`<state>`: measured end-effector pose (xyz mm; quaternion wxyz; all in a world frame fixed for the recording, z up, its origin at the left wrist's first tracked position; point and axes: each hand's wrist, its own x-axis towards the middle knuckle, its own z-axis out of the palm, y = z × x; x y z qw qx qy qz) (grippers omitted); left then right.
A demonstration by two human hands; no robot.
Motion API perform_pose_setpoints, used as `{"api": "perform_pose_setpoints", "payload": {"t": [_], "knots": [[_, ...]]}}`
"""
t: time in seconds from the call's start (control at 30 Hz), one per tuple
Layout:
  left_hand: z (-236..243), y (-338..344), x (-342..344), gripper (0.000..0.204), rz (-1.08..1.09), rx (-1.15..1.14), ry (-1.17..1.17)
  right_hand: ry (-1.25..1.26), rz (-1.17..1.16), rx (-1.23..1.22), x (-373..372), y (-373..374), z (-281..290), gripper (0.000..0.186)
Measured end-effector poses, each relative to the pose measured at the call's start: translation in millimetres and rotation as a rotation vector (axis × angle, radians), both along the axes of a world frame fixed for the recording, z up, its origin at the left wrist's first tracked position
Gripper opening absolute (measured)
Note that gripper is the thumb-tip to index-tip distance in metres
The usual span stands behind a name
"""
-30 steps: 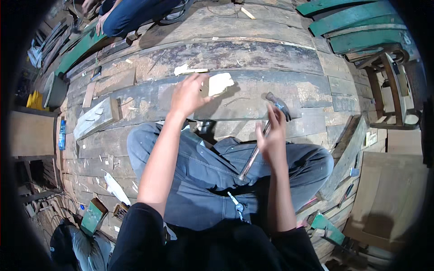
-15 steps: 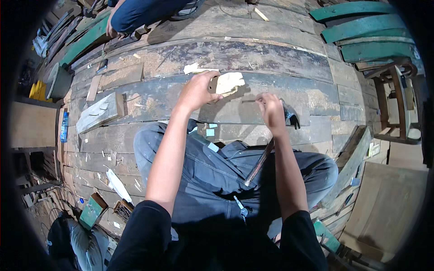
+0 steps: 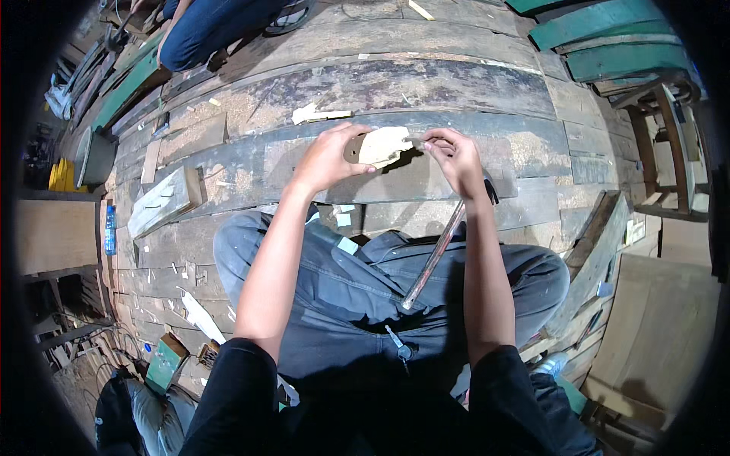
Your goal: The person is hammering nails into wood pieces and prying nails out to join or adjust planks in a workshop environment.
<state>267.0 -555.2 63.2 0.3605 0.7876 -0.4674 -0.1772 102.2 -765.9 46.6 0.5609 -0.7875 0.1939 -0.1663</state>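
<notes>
My left hand (image 3: pixel 332 158) grips a small pale wooden block (image 3: pixel 382 147) by its left end, with the fingers along the far side and the thumb in front. The block has a rough, broken right edge and is raised a little above the floorboards. My right hand (image 3: pixel 455 158) is closed in a pinch on a thin grey metal piece (image 3: pixel 415 141), whose tip meets the block's right end; its exact kind is too small to tell. Under my right forearm lies a claw hammer (image 3: pixel 435 261), its handle slanting down to my lap and its head partly hidden.
A whitish plank offcut (image 3: pixel 166 201) lies to the left, near a blue plastic bottle (image 3: pixel 110 230). Wood scraps (image 3: pixel 322 115) lie beyond my hands. Another person's knee (image 3: pixel 190 45) shows at the far left. Green curved boards (image 3: pixel 608 34) and a wooden frame (image 3: pixel 669 152) stand right.
My right hand has moved up and left, bringing the thin metal piece against the block's end. The block has turned slightly in my left hand. The whole view has shifted a little.
</notes>
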Motion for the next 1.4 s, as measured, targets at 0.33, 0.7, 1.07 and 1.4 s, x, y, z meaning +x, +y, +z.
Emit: {"api": "perform_pose_setpoints", "payload": {"t": [0.33,0.7,1.07,1.4], "knots": [[1.9,-0.7,-2.1,0.068,-0.025,-0.061,0.110,-0.031,0.039,-0.099,6.8,12.2,7.5,0.017],[-5.6,-0.3,-1.3,0.071,-0.081,0.007,0.147,-0.052,-0.089,-0.356,15.8,32.2,-0.4,0.014],[-10.7,3.6,8.1,0.073,-0.045,0.023,0.005,-0.070,-0.274,-0.280,7.9,3.4,5.3,0.023],[-6.8,-2.2,-3.9,0.070,-0.083,0.199,-0.188,0.293,0.076,-0.216,-8.9,-23.3,-7.2,0.021]]}}
